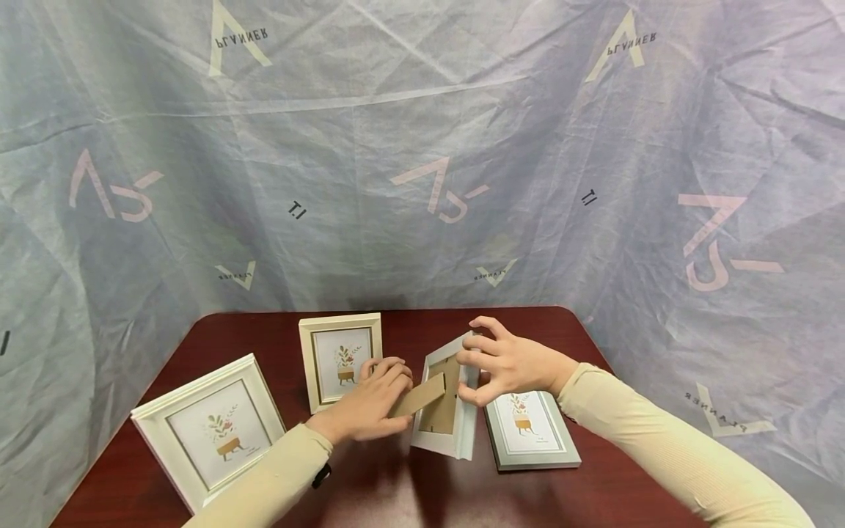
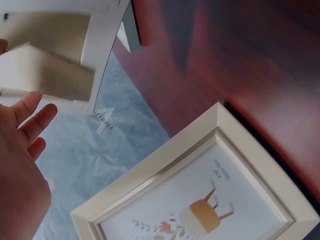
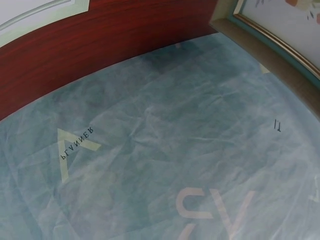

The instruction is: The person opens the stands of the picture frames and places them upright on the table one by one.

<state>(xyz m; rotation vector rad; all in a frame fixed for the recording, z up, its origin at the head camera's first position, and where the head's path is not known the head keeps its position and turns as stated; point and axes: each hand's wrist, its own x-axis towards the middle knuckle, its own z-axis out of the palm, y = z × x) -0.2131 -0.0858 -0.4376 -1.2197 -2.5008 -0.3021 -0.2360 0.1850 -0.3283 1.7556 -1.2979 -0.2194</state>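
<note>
A white picture frame (image 1: 455, 433) stands on edge mid-table with its brown back facing me. My left hand (image 1: 396, 389) pinches the frame's cardboard stand (image 1: 419, 396), which sticks out from the back. My right hand (image 1: 470, 374) grips the frame's upper right edge, fingers curled over the rim and thumb lower down. In the left wrist view my left hand's fingers (image 2: 30, 120) lie just below the stand (image 2: 45, 75), with the white frame (image 2: 102, 45) behind it. My right hand does not show in the right wrist view.
On the dark red table (image 1: 396, 491) a large cream frame (image 1: 211, 429) leans at the left, a smaller cream frame (image 1: 339, 359) stands behind my left hand, and a grey-green frame (image 1: 531, 433) lies flat at the right. A printed fabric backdrop (image 1: 422, 147) surrounds the table.
</note>
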